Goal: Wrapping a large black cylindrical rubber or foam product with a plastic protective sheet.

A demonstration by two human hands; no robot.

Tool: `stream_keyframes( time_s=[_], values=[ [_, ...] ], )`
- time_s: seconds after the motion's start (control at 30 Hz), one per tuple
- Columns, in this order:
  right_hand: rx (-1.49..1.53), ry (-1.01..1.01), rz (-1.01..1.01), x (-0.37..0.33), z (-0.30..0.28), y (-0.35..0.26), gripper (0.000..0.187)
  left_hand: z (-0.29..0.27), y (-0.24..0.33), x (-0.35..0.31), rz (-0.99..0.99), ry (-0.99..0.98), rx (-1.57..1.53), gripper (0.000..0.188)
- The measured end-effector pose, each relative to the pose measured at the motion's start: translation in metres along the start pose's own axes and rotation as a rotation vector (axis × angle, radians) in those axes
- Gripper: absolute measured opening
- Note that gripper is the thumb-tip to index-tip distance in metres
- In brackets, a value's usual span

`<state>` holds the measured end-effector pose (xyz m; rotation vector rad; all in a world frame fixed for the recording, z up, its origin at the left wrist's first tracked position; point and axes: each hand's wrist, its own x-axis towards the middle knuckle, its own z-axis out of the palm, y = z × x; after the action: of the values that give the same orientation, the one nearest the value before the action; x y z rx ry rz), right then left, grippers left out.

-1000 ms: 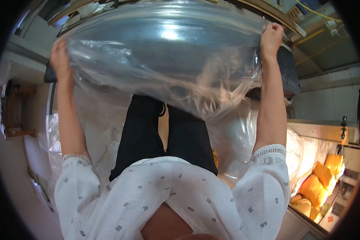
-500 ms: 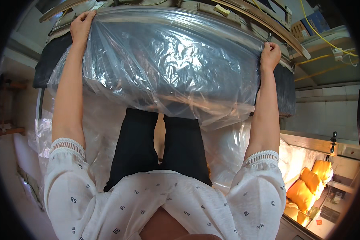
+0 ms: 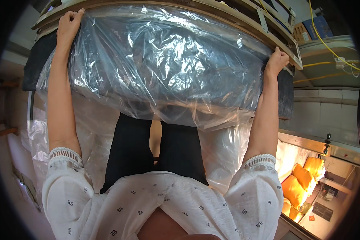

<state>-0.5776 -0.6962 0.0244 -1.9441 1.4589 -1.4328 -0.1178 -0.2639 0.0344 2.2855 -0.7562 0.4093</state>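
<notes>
A clear, crinkled plastic film [image 3: 168, 68] is spread across a dark block-like machine front [image 3: 39, 64], and its lower edge hangs loose in front of my legs. My left hand [image 3: 69, 30] pinches the film's upper left corner, arm stretched out. At the upper right corner my right hand [image 3: 277, 63] is closed on the film in the same way. Just beyond the film's far edge runs a long wooden bar [image 3: 224, 17], close to the fingertips of both hands. Whether the fingers also touch the bar cannot be made out.
Metal brackets [image 3: 262, 21] stand on the frame at the far right. Behind it are a blue box [image 3: 319, 27] and a yellow cable [image 3: 322, 38]. More clear plastic [image 3: 224, 154] hangs below, around my legs. Orange bundles [image 3: 298, 186] lie at the lower right.
The wooden bar has come nearer, down to the film's far edge. My hands have moved slightly apart, the left outward and the right outward and a little nearer, still holding the film.
</notes>
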Motion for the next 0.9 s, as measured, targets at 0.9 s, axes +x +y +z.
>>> stream_keyframes(
  time_s=[0.9],
  values=[
    [0.719, -0.634, 0.101, -0.089, -0.119, -0.062, 0.013, -0.024, 0.232, -0.313, 1.290, -0.096, -0.076, 0.042]
  ],
)
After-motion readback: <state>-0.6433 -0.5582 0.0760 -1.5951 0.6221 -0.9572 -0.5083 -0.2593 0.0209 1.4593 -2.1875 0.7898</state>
